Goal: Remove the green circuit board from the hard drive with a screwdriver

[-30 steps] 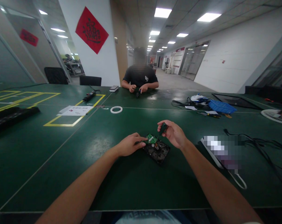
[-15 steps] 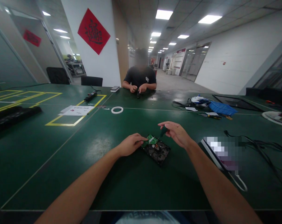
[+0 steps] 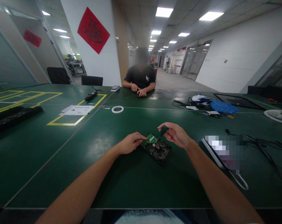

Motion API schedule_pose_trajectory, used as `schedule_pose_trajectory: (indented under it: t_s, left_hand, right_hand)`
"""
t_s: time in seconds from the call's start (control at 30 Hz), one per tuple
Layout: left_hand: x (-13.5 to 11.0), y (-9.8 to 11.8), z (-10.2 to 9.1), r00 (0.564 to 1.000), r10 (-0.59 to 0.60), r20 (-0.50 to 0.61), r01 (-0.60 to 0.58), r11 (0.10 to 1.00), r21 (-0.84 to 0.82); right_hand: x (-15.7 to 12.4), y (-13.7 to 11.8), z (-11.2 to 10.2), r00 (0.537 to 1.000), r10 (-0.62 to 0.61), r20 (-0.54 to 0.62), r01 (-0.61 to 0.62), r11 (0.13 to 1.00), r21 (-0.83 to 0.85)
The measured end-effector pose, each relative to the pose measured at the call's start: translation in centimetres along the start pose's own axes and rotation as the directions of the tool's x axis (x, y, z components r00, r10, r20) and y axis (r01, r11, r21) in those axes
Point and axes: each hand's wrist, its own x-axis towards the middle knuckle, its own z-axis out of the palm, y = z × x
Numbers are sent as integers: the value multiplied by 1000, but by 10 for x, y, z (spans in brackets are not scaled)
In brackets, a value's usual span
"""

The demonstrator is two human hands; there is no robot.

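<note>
- The hard drive (image 3: 157, 150) lies flat on the desk (image 3: 108, 174) at frame centre. Its long axis runs from upper left to lower right, with the green circuit board (image 3: 150, 139) at the upper-left end.
- The left hand (image 3: 129, 143), loosely curled, touches that end; I cannot tell whether it grips.
- The right hand (image 3: 175, 135) pinches a small screwdriver (image 3: 163, 130), tip down over the drive's upper edge.
</note>
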Motion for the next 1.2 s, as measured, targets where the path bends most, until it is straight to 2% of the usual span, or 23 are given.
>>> schedule_pose_trajectory:
  t_s: [0.17, 0.33, 0.63, 0.87, 1.2]
  left_hand:
    - [0, 0, 1, 1000, -9, 7, 9, 1000, -15]
    - [0, 1, 1, 1000, 23, -17, -22, 999, 39]
    - [0, 1, 2, 999, 43, -28, -42, 997, 64]
    - [-1, 4, 1, 999, 21, -29, -19, 998, 56]
    - [0, 3, 3, 999, 24, -32, -22, 998, 59]
  right_hand:
    - [0, 2, -1, 1000, 0, 21, -2, 998, 62]
    - [2, 3, -5, 1000, -13, 23, 11, 994, 104]
    - [4, 0, -2, 998, -5, -65, 6, 1000, 18]
    - [5, 2, 1, 999, -2, -52, 4, 1000, 31]
    - [4, 4, 3, 985, -78, -154, 68, 995, -68]
